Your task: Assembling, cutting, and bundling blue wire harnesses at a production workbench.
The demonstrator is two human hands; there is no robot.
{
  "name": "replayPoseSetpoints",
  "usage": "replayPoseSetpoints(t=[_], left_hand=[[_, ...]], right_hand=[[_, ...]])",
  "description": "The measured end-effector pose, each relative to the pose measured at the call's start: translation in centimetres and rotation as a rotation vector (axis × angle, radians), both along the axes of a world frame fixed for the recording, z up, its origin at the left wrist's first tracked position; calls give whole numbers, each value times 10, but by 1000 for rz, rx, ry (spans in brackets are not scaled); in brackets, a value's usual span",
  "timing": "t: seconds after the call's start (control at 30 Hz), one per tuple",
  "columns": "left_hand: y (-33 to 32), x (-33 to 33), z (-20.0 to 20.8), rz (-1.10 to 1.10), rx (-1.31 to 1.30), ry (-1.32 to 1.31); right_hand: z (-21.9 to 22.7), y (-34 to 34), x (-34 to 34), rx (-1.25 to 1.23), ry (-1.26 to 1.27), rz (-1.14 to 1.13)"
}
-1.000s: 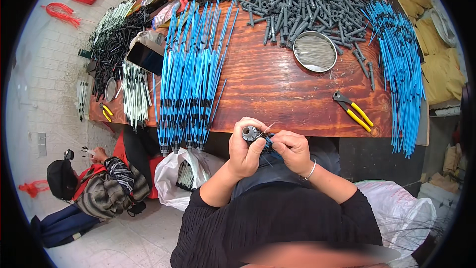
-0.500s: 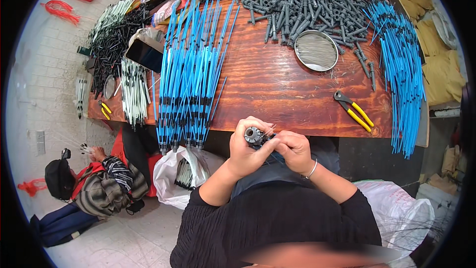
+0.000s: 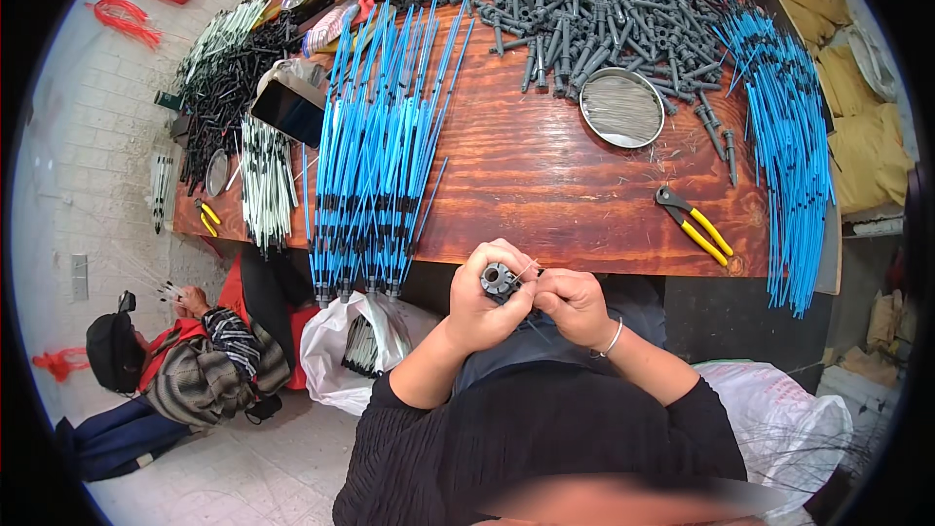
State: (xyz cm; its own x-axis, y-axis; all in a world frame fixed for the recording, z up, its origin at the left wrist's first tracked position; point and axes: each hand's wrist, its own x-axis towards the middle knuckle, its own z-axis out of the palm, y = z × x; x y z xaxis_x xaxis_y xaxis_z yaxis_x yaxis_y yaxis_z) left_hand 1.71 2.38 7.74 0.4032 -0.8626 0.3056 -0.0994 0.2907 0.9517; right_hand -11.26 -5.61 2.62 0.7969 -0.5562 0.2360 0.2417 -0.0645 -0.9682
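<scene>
My left hand is wrapped around a grey plastic tube fitting, whose round, notched open end faces up. Thin pale wires stick out beside the fitting, near my left thumb. My right hand is closed in a pinch right beside it. What sits between those right fingertips is too small to make out. Both hands are just off the table's front edge, above my lap.
On the wooden table lie a heap of grey fittings, a round tin of thin wires, yellow-handled pliers and blue rod bundles. A phone lies left. Another person sits at left holding rods.
My right hand has shifted slightly left and down, its fingers bunched closer together by the fitting. My left hand still grips the fitting, turned a little. The view has shifted slightly.
</scene>
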Motion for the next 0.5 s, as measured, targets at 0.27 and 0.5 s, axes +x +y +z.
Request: replayPoseSetpoints(t=[0.27, 0.5], left_hand=[[0, 5, 5, -10, 8, 136], [5, 2, -3, 115, -53, 167]], right_hand=[[33, -26, -10, -348, 178, 72], [62, -126, -88, -995, 804, -387]])
